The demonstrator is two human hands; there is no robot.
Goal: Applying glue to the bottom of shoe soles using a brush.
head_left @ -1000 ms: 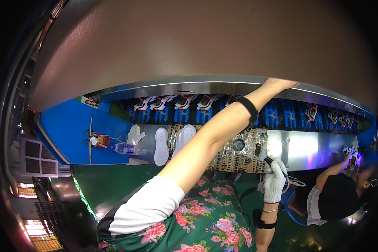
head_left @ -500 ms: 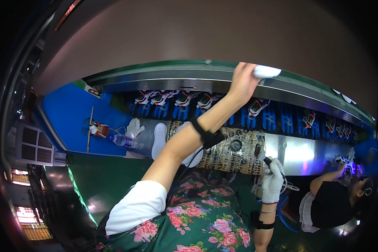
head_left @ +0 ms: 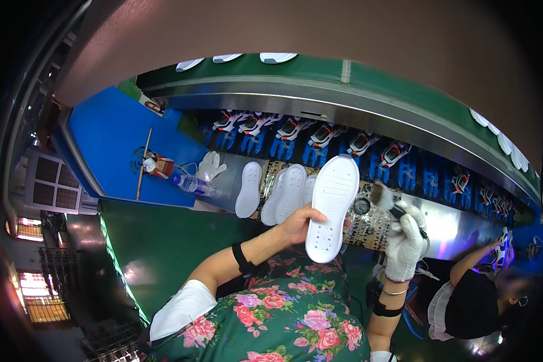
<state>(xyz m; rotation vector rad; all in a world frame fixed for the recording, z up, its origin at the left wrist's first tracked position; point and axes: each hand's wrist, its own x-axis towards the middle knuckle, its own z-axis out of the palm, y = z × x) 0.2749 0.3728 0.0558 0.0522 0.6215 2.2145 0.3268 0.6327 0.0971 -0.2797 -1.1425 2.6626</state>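
Observation:
My left hand (head_left: 298,225), bare, pinches the edge of a white shoe sole (head_left: 336,193) and holds it up in front of me, its grooved, dotted face toward me. In a white knit glove, my right hand (head_left: 406,242) grips a brush (head_left: 382,196) with a dark handle. The brush's bristles are just right of the sole, apart from it. Behind the held sole, several more white soles (head_left: 291,192) lie side by side on the left part of a bench pad covered in brown printed tape (head_left: 374,228). A dark round spot (head_left: 362,206) shows on the pad.
Beyond the bench, shoe uppers (head_left: 326,134) sit on a row of blue holders (head_left: 282,149). Above runs a green conveyor belt (head_left: 392,81) carrying white soles (head_left: 504,143). Leftward are a bottle (head_left: 194,184) and a white glove (head_left: 211,166). A co-worker (head_left: 473,295) works at right.
My left hand has come down from the conveyor toward me, bringing the white sole over the bench. My right hand has risen slightly with the brush, whose bristles now show.

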